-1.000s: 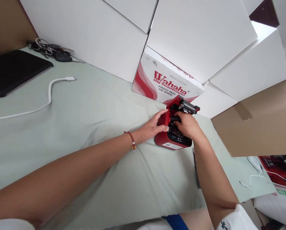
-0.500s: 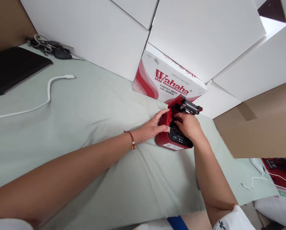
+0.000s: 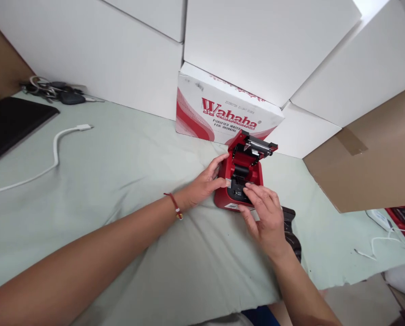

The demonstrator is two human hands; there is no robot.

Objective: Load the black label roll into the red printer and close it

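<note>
A small red label printer [image 3: 221, 198] stands on the cloth with its lid [image 3: 253, 144] raised, showing a black roller [image 3: 241, 170] inside. My left hand [image 3: 207, 181] grips the printer's left side, thumb on the rim and fingers along the outer wall. At the front right corner is my right hand [image 3: 265, 210], its fingers stretched over the black front panel [image 3: 236, 190] and its thumb apart from them by the front face. Nothing shows between those fingers. A dark brown object [image 3: 292, 235], partly hidden by my right hand and wrist, lies just to the right.
Behind the printer stand a Wahaha water carton [image 3: 222, 111] and stacked white boxes [image 3: 256, 45]. A cardboard box [image 3: 368, 158] is on the right. To the left lie a white cable [image 3: 56, 149], keys [image 3: 59, 93] and a black flat object [image 3: 15, 124]. Another white cable [image 3: 374, 244] lies far right.
My right hand has come out of the printer's inside and moved toward me to its front edge, uncovering the roller. My left hand keeps its hold. The camera view has shifted.
</note>
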